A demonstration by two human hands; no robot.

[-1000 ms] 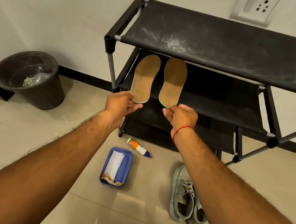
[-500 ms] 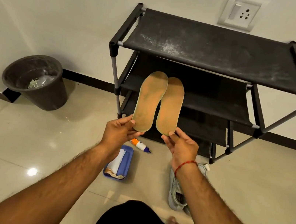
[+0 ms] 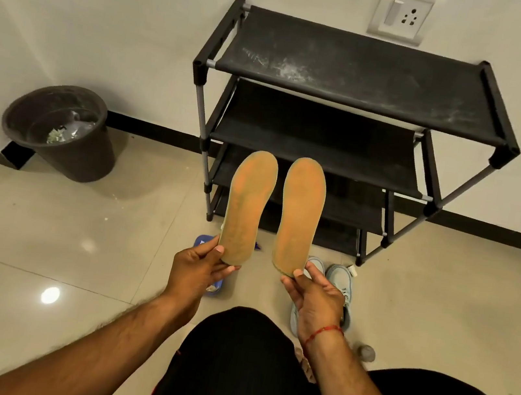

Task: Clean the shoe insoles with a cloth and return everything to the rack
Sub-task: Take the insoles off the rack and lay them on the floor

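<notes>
Two orange-tan insoles stand upright in front of me, toes up. My left hand [image 3: 197, 267] pinches the heel of the left insole [image 3: 247, 205]. My right hand [image 3: 315, 293] pinches the heel of the right insole [image 3: 300, 215]. Both are held in the air in front of the black shoe rack [image 3: 356, 76], apart from its shelves. A blue tray [image 3: 202, 242] lies on the floor mostly hidden behind my left hand and the left insole; the cloth in it is hidden. A pair of light grey shoes [image 3: 339, 281] sits on the floor beside my right hand.
A dark waste bin [image 3: 67, 139] with scraps stands left by the wall. The rack's dusty top shelf carries nothing. A small grey bottle cap or ball [image 3: 366, 352] lies on the tiles right of my wrist. My black-clad knees fill the bottom of the view.
I have pulled both insoles off the rack's second shelf, back and down toward me, and the view has dropped lower with my knees coming into sight.
</notes>
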